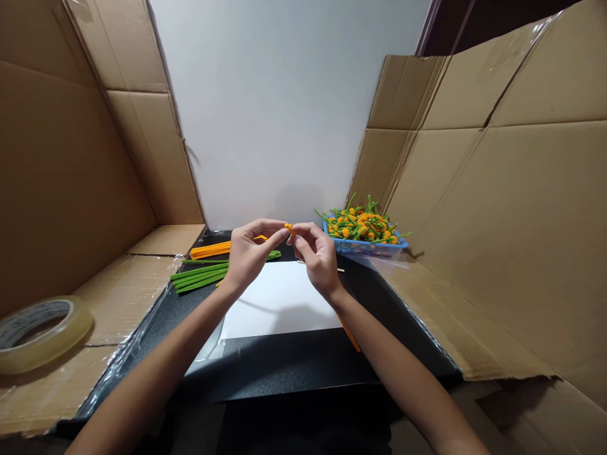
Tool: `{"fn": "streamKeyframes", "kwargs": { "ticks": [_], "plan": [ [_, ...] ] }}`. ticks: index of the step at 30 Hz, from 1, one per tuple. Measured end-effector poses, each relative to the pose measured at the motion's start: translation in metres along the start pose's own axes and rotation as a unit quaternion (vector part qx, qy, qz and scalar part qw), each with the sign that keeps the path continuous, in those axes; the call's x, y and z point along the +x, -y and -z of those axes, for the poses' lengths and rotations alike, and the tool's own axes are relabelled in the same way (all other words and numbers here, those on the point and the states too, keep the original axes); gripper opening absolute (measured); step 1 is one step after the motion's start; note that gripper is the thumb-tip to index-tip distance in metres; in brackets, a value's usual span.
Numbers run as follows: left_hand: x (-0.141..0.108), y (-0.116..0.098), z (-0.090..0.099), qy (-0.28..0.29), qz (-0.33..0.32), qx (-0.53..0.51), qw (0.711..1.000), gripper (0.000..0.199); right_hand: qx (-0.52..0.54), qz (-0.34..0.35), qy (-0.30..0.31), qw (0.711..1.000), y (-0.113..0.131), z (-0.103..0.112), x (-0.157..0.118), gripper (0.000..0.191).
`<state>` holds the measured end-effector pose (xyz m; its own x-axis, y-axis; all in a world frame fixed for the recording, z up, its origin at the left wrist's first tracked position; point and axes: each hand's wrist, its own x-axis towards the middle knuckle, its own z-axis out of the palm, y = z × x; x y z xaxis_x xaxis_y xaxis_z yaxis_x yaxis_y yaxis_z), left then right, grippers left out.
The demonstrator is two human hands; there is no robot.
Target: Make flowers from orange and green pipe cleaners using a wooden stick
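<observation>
Above a white sheet, my left hand [251,248] and my right hand [317,256] meet with fingertips pinched. Between them is a small, curled orange pipe cleaner [288,226]; the fingertips hide most of it. Left of my left hand lie a bundle of orange pipe cleaners [211,250] and, nearer to me, a bundle of green pipe cleaners [200,278]. To the right of my right hand, a blue basket [365,248] is heaped with orange pieces on green stems [363,224].
The white sheet [279,316] lies on a black tabletop [284,373]. An orange strip [351,338] shows beside my right forearm. A roll of clear tape [80,325] sits on cardboard at the left. Tall cardboard walls [512,240] flank both sides, with a pale wall [279,114] behind.
</observation>
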<state>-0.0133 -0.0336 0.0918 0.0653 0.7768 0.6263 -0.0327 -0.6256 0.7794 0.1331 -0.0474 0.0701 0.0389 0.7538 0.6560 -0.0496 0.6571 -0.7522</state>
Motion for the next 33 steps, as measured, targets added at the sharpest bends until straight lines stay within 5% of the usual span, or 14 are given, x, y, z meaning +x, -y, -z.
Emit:
{"fn": "streamKeyframes", "kwargs": {
  "ticks": [10, 33],
  "plan": [
    [0.000, 0.000, 0.000, 0.010, 0.008, -0.011, 1.000, 0.026, 0.014, -0.010, 0.014, 1.000, 0.005, 0.000, 0.000, 0.017],
    [-0.014, -0.005, -0.009, -0.036, -0.113, 0.078, 0.990, 0.013, -0.057, -0.007, -0.058, 0.997, 0.019, -0.002, -0.004, 0.021]
  ]
}}
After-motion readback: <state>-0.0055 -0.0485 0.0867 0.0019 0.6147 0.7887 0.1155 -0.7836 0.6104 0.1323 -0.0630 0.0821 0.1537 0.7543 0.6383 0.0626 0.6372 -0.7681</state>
